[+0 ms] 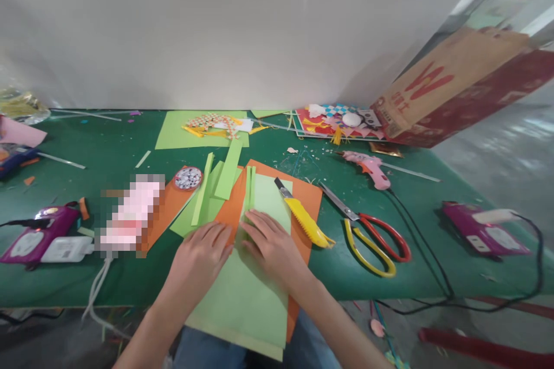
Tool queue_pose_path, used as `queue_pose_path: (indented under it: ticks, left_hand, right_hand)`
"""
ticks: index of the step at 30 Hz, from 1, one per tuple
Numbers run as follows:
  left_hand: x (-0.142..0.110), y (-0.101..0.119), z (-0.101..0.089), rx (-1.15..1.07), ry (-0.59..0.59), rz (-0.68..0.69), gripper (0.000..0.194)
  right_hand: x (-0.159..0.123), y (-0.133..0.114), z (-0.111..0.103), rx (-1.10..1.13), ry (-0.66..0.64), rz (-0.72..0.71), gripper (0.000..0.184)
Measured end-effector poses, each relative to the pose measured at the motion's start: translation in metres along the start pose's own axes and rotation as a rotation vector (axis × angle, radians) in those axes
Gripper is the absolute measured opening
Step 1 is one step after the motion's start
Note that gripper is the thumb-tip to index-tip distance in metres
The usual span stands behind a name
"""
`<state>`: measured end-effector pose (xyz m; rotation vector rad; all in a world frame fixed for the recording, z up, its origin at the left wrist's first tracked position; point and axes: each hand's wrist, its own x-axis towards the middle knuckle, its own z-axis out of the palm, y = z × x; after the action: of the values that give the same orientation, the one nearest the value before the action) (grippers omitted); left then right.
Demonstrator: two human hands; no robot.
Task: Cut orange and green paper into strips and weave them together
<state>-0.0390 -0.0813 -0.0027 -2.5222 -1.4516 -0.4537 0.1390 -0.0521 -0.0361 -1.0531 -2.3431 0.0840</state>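
A light green paper sheet lies over orange paper and hangs past the table's front edge. Along its upper left side runs a narrow folded green strip. My left hand is closed at the sheet's left edge, fingers curled and pressed together; what its fingertips pinch is partly hidden. Across the strip's lower part, my right hand rests with fingers stretched out and slightly apart. A yellow utility knife with its blade out lies on the papers, right of my right hand. Cut green strips lie beyond my left hand.
Scissors and a pink glue gun with its cord lie right. A bead box, a blurred-out pink object and a purple power strip are left. At the back right stands a paper bag.
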Motion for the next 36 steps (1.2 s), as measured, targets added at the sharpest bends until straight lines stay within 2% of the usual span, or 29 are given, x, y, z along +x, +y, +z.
queue_pose_path:
  ticks: [9,18,24,30,34,36]
  left_hand:
    - [0.002,0.004,0.0,-0.009,0.02,-0.05,0.02]
    - [0.005,0.009,0.004,0.04,0.038,-0.119,0.025]
    - [0.006,0.011,-0.001,-0.042,-0.048,-0.181,0.029]
    - [0.008,0.008,-0.001,0.011,-0.027,-0.146,0.03]
    - [0.003,0.003,0.001,0.05,-0.066,-0.161,0.039]
    - [0.0,0.001,0.003,0.047,-0.047,-0.167,0.041]
  right_hand:
    - [-0.001,0.001,-0.001,0.032,-0.017,0.02,0.028]
    - [-0.002,0.003,0.0,0.047,-0.01,0.029,0.028]
    - [-0.002,0.003,0.0,0.028,-0.005,0.028,0.028]
    - [-0.002,0.004,0.0,0.029,-0.009,0.034,0.028]
    - [-0.002,0.003,0.0,0.032,-0.004,0.031,0.028]
    - [-0.002,0.002,-0.001,0.03,-0.002,0.039,0.028]
